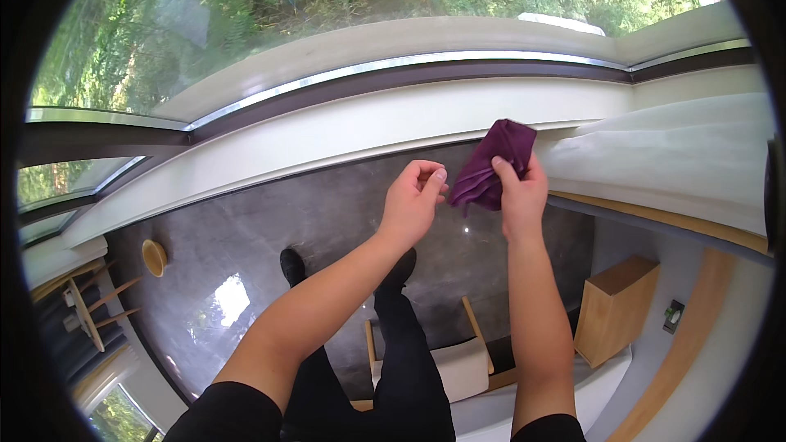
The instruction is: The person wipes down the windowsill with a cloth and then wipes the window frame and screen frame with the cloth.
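In front of me my right hand (522, 190) grips a folded purple cloth (500, 153), its thumb pressed on the upper face. The lower edge of the cloth hangs in loose layers. Just left of it is my left hand (414, 196), fingers curled and thumb near the fingertips, with a small gap to the cloth. I see nothing held in that hand, though the inside of its curl is partly hidden. Beyond both hands runs a white window sill (393, 107), below the dark frame (417, 77) of a large window with trees outside.
A bed (669, 147) with white bedding lies at the right. Below it stands a wooden cabinet (620, 313) near a wall socket (673, 316). A chair (463, 368) is behind my legs. At the left are a round bin (154, 258) and a small wooden table (86, 313).
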A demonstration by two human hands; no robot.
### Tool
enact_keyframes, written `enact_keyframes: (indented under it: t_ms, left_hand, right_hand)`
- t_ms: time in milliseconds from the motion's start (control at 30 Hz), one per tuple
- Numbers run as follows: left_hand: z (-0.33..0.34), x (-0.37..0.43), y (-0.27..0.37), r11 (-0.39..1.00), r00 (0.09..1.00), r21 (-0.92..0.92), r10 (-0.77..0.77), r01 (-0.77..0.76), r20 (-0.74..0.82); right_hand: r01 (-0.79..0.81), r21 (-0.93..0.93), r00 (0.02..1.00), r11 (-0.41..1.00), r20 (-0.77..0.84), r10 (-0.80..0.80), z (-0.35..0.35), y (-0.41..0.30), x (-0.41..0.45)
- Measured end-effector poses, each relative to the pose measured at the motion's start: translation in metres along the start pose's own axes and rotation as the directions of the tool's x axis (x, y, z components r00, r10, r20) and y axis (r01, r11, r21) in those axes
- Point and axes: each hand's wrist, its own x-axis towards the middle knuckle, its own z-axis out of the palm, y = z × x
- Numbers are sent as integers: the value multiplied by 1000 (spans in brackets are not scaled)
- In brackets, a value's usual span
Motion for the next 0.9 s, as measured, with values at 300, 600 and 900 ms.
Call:
enact_keyframes:
  t_ms: [300,600,900]
  left_hand:
    - [4,13,16,996,995,-11,87,-86,47]
    - [30,96,44,284,532,467,619,-838,578]
    - [89,125,21,131,553,560,444,-818,705]
  right_hand:
    - [287,-798,954,530,184,-238,3,-25,63]
    - [386,-715,921,583,268,-282,7,-3,60]
    - [457,-830,807,320,235,-542,-23,3,79]
